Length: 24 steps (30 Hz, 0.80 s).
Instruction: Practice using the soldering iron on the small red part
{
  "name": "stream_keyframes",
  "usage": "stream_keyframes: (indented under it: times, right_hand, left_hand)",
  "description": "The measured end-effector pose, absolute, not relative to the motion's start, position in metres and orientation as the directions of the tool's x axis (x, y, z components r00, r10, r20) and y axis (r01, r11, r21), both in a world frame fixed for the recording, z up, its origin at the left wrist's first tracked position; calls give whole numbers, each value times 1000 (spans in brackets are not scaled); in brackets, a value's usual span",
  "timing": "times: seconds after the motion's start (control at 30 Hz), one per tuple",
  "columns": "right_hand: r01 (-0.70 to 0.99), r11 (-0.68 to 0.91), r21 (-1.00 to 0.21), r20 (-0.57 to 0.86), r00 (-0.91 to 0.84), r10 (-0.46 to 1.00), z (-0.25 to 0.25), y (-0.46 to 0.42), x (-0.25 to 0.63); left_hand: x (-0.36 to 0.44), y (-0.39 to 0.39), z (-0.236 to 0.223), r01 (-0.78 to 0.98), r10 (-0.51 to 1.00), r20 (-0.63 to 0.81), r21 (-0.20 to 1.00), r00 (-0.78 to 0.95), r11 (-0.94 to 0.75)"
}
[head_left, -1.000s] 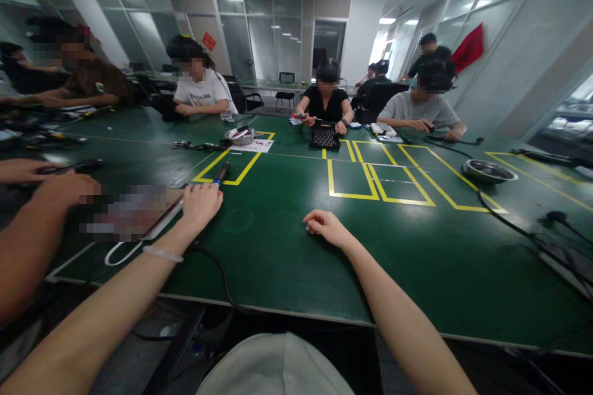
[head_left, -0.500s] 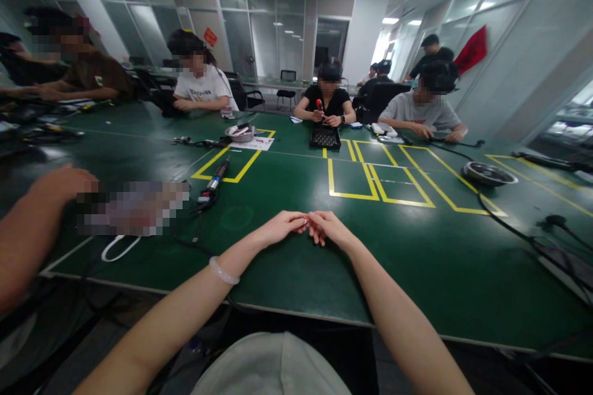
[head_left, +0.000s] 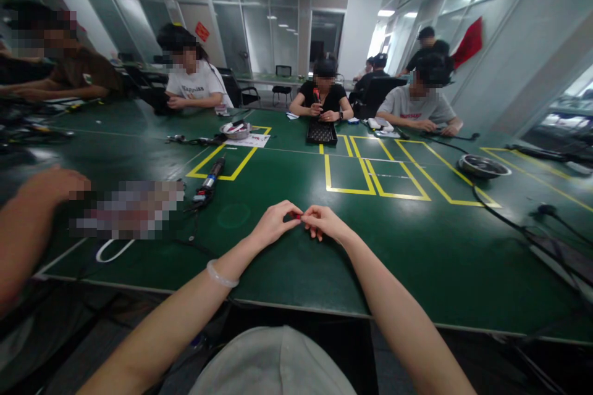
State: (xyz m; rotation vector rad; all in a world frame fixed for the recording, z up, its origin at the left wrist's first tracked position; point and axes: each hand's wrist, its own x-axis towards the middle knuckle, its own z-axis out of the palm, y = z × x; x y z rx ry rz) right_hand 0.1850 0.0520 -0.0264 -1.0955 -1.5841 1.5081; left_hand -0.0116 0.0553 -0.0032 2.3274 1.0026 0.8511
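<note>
"Pinching what, that left hand?"

"A small red thing, over the green table; the right hand is just beside, its grip I can't tell."

"Beyond?"

"A dark tool, then a black tray."

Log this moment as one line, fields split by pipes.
left hand, right hand: fingers close together | red spot between: too small to identify | blue-banded tool: on green table, untouched

A tiny red piece sits pinched between the fingers.
</note>
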Motion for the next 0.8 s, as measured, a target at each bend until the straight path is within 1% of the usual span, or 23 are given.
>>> stream_keyframes:
  times: [0.17,0.33,0.43,0.5,0.57,0.67,0.73,0.8]
  right_hand:
    - [161,60,-985,-15,-431,902,-27,51,184]
    - [280,158,-947,21,-438,899,-28,51,186]
    - [304,193,-933,52,-415,908,-27,52,189]
    - [313,193,-930,55,-402,914,-27,53,190]
    - [314,176,-933,41,-393,919,-28,53,190]
    - [290,161,-943,35,-395,918,-28,52,188]
    - [275,163,-948,41,-402,915,-28,52,188]
    - [266,166,-949,45,-408,912,-27,51,187]
  left_hand:
    - [-11,55,-6,494,750,360,583,555,-645]
    - [-13,55,-6,503,739,288,579,610,-641]
    - [-25,57,3,569,752,275,513,600,-642]
    - [-44,60,11,668,792,286,427,539,-609]
    - [-73,65,15,801,852,293,307,434,-514]
    - [-130,70,14,958,932,290,116,218,-261]
    - [-166,71,9,996,960,275,47,56,-71]
    - [-194,70,4,999,970,241,31,-42,35]
